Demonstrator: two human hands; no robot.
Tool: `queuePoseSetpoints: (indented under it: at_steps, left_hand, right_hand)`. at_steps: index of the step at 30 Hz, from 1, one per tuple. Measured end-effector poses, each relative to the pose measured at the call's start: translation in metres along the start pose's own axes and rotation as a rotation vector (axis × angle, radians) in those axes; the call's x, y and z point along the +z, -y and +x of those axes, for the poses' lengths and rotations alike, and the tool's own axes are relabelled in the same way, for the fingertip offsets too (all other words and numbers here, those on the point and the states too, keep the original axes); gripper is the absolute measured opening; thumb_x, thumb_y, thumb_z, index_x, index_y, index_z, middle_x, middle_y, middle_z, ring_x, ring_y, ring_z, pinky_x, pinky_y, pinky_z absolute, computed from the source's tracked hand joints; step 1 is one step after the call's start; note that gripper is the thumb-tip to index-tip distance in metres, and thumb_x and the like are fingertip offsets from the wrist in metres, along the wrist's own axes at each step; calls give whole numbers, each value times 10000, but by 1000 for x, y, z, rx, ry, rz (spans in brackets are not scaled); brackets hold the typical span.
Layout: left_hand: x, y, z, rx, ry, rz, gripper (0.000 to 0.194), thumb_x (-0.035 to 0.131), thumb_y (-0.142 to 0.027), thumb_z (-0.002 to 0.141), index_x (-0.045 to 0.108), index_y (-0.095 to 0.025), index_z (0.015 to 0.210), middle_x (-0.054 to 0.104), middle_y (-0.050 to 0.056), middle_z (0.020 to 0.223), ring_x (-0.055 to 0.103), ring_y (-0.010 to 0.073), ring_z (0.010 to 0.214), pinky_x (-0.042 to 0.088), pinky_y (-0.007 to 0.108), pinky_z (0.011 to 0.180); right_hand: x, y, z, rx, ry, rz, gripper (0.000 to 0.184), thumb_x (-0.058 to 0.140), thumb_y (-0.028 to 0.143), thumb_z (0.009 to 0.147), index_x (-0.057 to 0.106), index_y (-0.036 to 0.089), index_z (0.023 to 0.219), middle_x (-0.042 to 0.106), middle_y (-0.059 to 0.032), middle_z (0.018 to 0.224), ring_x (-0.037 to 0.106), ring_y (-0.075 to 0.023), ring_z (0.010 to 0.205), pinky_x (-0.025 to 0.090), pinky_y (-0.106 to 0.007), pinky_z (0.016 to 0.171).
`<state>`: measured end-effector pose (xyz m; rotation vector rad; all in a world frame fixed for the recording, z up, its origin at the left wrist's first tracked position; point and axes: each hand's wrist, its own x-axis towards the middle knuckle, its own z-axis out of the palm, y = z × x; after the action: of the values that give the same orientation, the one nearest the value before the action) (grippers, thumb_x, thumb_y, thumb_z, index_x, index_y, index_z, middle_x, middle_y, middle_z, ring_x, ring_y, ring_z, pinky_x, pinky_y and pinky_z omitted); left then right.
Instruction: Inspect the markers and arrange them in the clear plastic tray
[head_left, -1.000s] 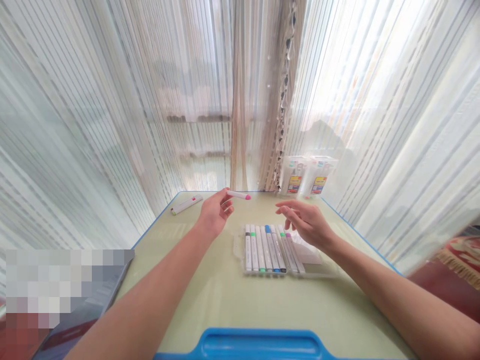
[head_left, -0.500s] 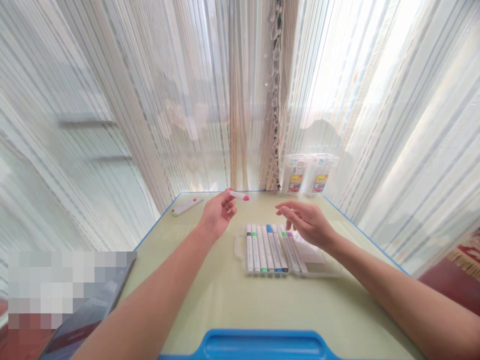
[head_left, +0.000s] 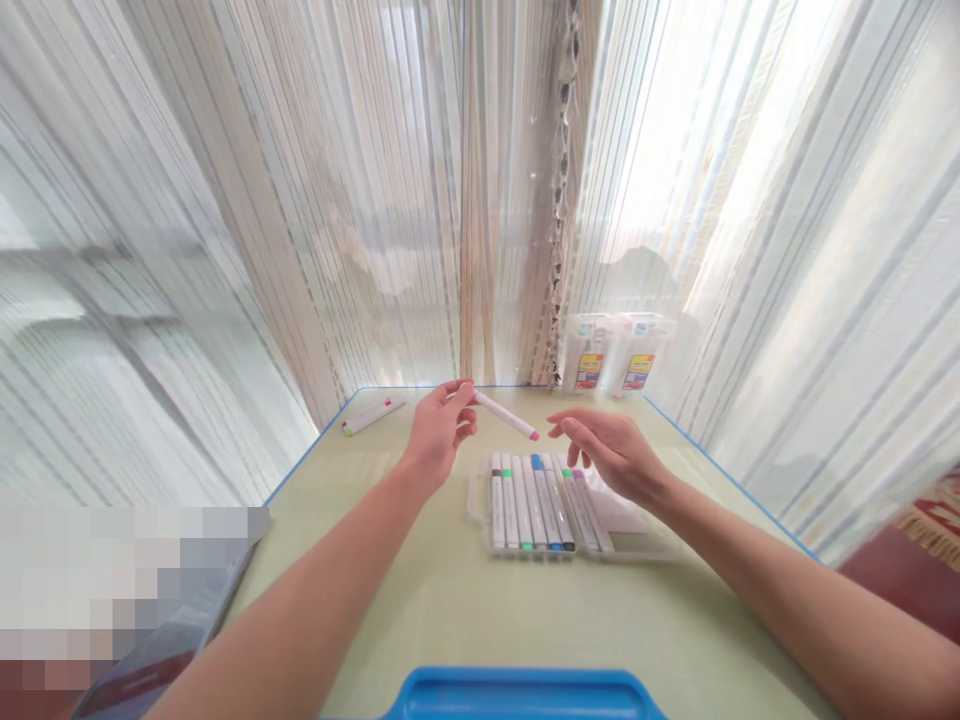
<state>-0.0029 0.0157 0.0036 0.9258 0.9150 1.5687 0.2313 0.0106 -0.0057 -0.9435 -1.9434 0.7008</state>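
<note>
My left hand (head_left: 441, 432) pinches a white marker with a pink cap (head_left: 507, 416) by its far end, the pink tip pointing right and down toward my right hand. With its fingers spread, my right hand (head_left: 606, 452) hovers empty just right of that tip, above a clear marker case (head_left: 628, 522). Inside the case several markers (head_left: 534, 490) lie side by side with grey, green, blue and purple caps.
Another white marker with a red mark (head_left: 372, 415) lies at the pale green table's (head_left: 465, 600) far left. Two clear marker packs (head_left: 615, 352) stand at the back by the striped curtain (head_left: 300, 200). A blue handle (head_left: 525, 695) is at the near edge.
My left hand has tilted the pink-capped marker so its tip dips down toward the right hand. The right hand has drifted slightly toward it. The camera view shifted a little.
</note>
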Motion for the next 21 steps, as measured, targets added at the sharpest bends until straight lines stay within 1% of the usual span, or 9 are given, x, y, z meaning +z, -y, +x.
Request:
queuePoseSetpoints:
  at_steps: [3, 7, 9, 12, 15, 18, 21]
  left_hand:
    - [4, 2, -4, 80, 47, 130, 310, 755, -340, 738, 657, -153, 966, 642, 18, 782, 495, 52, 524, 412, 197, 481]
    - [7, 6, -7, 144, 97, 240, 343, 740, -392, 754, 652, -142, 973, 673, 43, 769, 514, 72, 527, 419, 216, 487]
    - [10, 9, -9, 173, 123, 281, 352, 743, -402, 751, 655, -140, 968, 680, 46, 756, 531, 81, 528, 422, 220, 490]
    - [16, 12, -14, 206, 167, 314, 360, 751, -413, 742, 667, -134, 953, 675, 36, 699, 543, 90, 521, 419, 219, 486]
    - [22, 14, -19, 228, 226, 326, 366, 762, -407, 734, 681, -128, 956, 676, 31, 669, 549, 96, 521, 421, 218, 488]
    - [26, 15, -24, 241, 280, 348, 363, 738, -399, 767, 694, -126, 1003, 698, 42, 705, 553, 94, 527, 431, 221, 499]
    - [26, 15, -28, 255, 318, 403, 376, 704, -401, 803, 702, -121, 1053, 703, 50, 717, 560, 98, 521, 434, 224, 485]
  right_hand:
    - [1, 1, -1, 6, 22, 21, 416, 479, 484, 938, 695, 139, 1025, 740, -109, 886, 660, -151, 570, 502, -252, 472]
    - [5, 5, -2, 3, 46, 11, 396, 569, 468, 894, 705, 126, 1039, 737, -90, 758, 669, -170, 577, 517, -261, 487]
    - [7, 7, -2, -11, 26, -3, 369, 627, 449, 859, 720, 130, 1020, 745, -92, 780, 671, -170, 585, 526, -267, 503]
    - [8, 9, -2, -54, 11, -26, 311, 674, 410, 828, 742, 152, 989, 757, -92, 851, 687, -176, 649, 529, -261, 523]
    - [8, 10, -1, -104, 4, -47, 251, 673, 379, 832, 759, 171, 944, 758, -73, 826, 685, -171, 683, 520, -247, 529]
    - [8, 11, -2, -106, -24, -31, 236, 684, 368, 821, 762, 163, 908, 754, -69, 800, 663, -153, 636, 505, -237, 498]
    - [10, 13, -3, -70, -14, 12, 248, 700, 359, 802, 749, 146, 919, 742, -66, 761, 635, -136, 561, 488, -233, 452]
